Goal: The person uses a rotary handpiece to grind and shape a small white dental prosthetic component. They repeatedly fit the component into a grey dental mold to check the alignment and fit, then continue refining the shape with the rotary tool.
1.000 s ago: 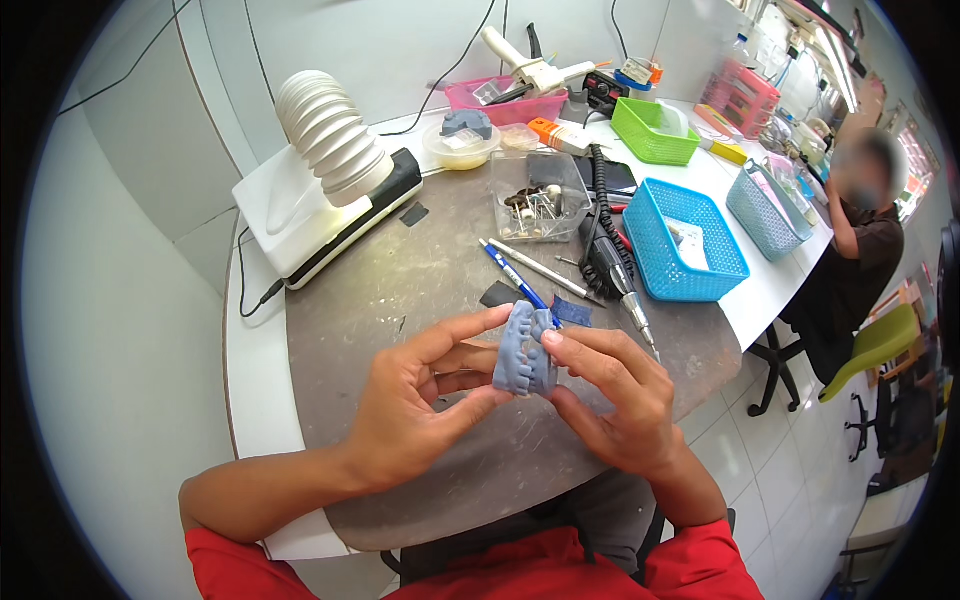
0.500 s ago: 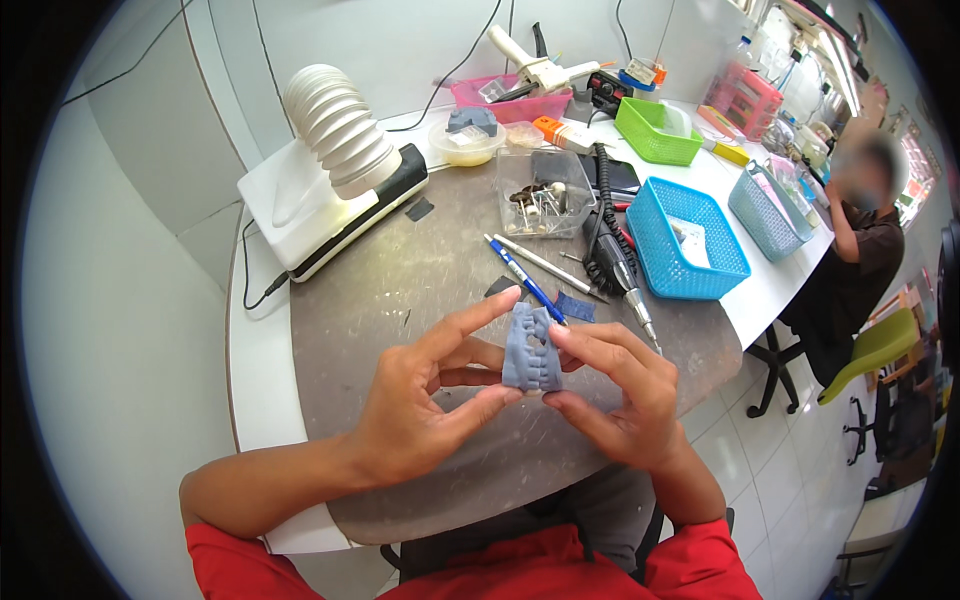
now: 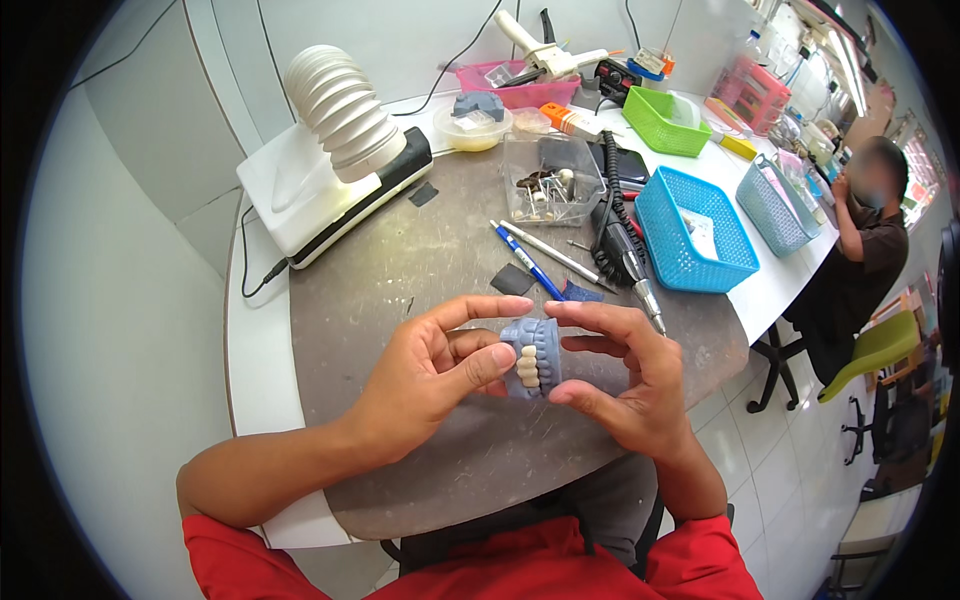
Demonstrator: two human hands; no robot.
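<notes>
A grey-blue dental model (image 3: 548, 345) is held between my two hands above the near part of the bench. Its upper and lower halves sit together, and a row of cream-coloured teeth (image 3: 528, 367) faces me. My left hand (image 3: 445, 355) grips the left side, its thumb pressed on the front beside the cream teeth. On the other side, my right hand (image 3: 630, 370) holds the model's right edge between index finger and thumb. Just beyond the model lie a blue pen (image 3: 527, 260), a white pencil-like stick (image 3: 555, 255) and dark scraps (image 3: 513, 280).
A white dust-suction unit with a ribbed hose (image 3: 345, 120) stands back left. A handpiece (image 3: 640, 280) with coiled cord lies right, beside a blue basket (image 3: 697, 235). Behind are a clear box of burs (image 3: 548, 190) and a green basket (image 3: 665, 122). A person (image 3: 865, 220) sits far right.
The model has been turned in my hands, so the cream teeth now face me. My left thumb has moved up onto its front. The view has shifted slightly.
</notes>
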